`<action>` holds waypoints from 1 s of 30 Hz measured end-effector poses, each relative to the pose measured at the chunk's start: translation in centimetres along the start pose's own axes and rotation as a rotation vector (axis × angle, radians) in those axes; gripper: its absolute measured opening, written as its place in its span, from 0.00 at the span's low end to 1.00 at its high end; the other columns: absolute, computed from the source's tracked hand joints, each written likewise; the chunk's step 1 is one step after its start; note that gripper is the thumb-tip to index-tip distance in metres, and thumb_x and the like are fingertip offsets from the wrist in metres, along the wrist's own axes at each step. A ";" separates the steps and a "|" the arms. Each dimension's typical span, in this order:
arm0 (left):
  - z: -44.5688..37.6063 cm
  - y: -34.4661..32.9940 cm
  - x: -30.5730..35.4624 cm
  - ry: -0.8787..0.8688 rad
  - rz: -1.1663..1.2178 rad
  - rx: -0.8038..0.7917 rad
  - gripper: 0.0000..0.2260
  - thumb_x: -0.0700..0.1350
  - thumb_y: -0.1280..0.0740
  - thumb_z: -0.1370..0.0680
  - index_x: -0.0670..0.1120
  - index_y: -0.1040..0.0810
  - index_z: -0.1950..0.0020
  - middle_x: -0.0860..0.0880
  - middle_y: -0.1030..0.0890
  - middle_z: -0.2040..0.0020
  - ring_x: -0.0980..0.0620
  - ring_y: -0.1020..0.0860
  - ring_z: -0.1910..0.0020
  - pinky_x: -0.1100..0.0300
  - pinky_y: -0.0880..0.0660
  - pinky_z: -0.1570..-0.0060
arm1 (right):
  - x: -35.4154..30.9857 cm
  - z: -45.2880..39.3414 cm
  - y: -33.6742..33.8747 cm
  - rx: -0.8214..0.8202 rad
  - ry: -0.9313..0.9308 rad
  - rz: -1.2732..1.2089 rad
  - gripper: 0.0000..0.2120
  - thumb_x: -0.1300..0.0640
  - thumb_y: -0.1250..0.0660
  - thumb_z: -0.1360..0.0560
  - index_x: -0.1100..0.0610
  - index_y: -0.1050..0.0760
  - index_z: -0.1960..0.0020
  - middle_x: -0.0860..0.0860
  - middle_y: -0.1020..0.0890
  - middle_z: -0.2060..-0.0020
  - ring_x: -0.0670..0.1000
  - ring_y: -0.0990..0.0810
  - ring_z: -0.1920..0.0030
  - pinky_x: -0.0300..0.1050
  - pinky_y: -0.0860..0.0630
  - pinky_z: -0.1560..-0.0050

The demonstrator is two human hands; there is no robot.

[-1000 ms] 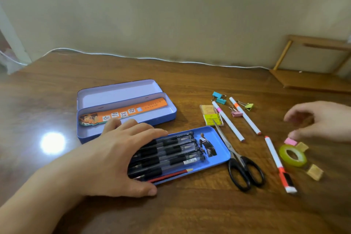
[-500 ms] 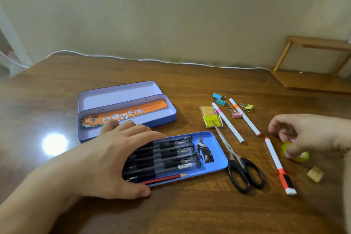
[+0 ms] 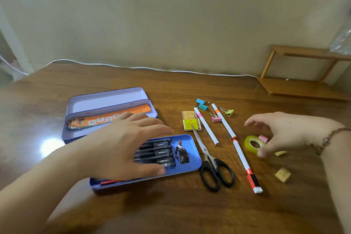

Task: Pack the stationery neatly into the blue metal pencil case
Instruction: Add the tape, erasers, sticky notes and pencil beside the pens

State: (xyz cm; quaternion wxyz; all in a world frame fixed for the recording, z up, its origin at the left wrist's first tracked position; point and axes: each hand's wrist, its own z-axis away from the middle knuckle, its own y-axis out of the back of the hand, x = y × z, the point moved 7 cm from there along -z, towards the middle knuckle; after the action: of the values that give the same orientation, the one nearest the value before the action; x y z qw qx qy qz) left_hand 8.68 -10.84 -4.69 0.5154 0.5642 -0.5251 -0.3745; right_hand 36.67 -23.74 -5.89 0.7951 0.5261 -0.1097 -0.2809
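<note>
The blue metal pencil case [image 3: 72,135] lies open at the left, its lid [image 3: 106,99] flat behind it and an orange ruler [image 3: 106,119] inside. In front sits its blue inner tray [image 3: 195,150], which holds several black pens [image 3: 155,153] and a red pencil [image 3: 110,182]. My left hand [image 3: 121,144] rests flat on the pens, fingers straight. My right hand [image 3: 284,131] arches with spread fingers over a yellow-green tape roll [image 3: 253,143] and a pink eraser [image 3: 263,138]; its thumb tip is beside the roll, and I see no grip on either.
Black-handled scissors [image 3: 210,161], three white markers [image 3: 207,127], coloured binder clips [image 3: 202,103], small yellow boxes [image 3: 191,124] and tan erasers [image 3: 283,175] lie on the wooden table right of the tray. A wooden shelf [image 3: 303,85] stands at the back right, a white cable along the wall.
My right hand has come left and down over the tape roll and pink eraser. My left hand has slid further right along the pens, covering more of them.
</note>
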 end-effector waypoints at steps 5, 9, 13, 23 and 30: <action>-8.4 -1.6 6.7 -0.061 0.018 0.048 0.27 0.68 0.40 0.26 0.59 0.33 0.29 0.58 0.26 0.33 0.56 0.33 0.35 0.53 0.35 0.36 | 1.0 0.7 -1.6 0.052 0.166 -0.037 0.28 0.43 0.24 0.35 0.36 0.32 0.39 0.38 0.33 0.38 0.42 0.35 0.36 0.45 0.28 0.36; -12.2 -3.1 8.1 -0.056 -0.076 -0.018 0.30 0.69 0.40 0.26 0.58 0.35 0.27 0.56 0.27 0.32 0.53 0.32 0.34 0.52 0.35 0.35 | 1.6 0.8 -1.8 0.204 0.243 -0.174 0.21 0.43 0.26 0.33 0.34 0.30 0.43 0.36 0.30 0.42 0.40 0.34 0.38 0.45 0.29 0.36; -9.2 -2.0 4.7 0.020 -0.101 -0.075 0.39 0.77 0.45 0.31 0.59 0.40 0.25 0.58 0.30 0.29 0.55 0.31 0.34 0.55 0.31 0.37 | 1.2 1.5 -0.8 0.395 0.275 -0.143 0.26 0.42 0.28 0.31 0.35 0.33 0.36 0.36 0.30 0.41 0.38 0.35 0.38 0.40 0.29 0.39; -1.8 -1.7 0.4 0.220 -0.116 -0.132 0.53 0.85 0.46 0.45 0.64 0.54 0.25 0.63 0.31 0.31 0.59 0.29 0.36 0.61 0.31 0.40 | -10.9 2.9 -1.9 0.473 0.557 -0.249 0.24 0.39 0.29 0.33 0.35 0.33 0.40 0.35 0.24 0.45 0.37 0.28 0.42 0.36 0.28 0.44; -1.6 -2.8 -0.8 0.166 -0.022 -0.212 0.48 0.82 0.41 0.41 0.64 0.50 0.26 0.67 0.34 0.35 0.66 0.34 0.42 0.71 0.36 0.48 | -14.4 1.7 -3.5 0.527 0.578 -0.075 0.09 0.43 0.33 0.30 0.42 0.27 0.51 0.42 0.21 0.40 0.45 0.30 0.33 0.48 0.32 0.34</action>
State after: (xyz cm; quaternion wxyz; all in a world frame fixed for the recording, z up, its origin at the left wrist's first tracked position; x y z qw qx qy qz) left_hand 10.66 -10.02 -7.20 0.6096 0.5412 -0.4321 -0.3857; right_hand 22.94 -17.98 -6.55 0.6199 0.7735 0.0697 -0.1123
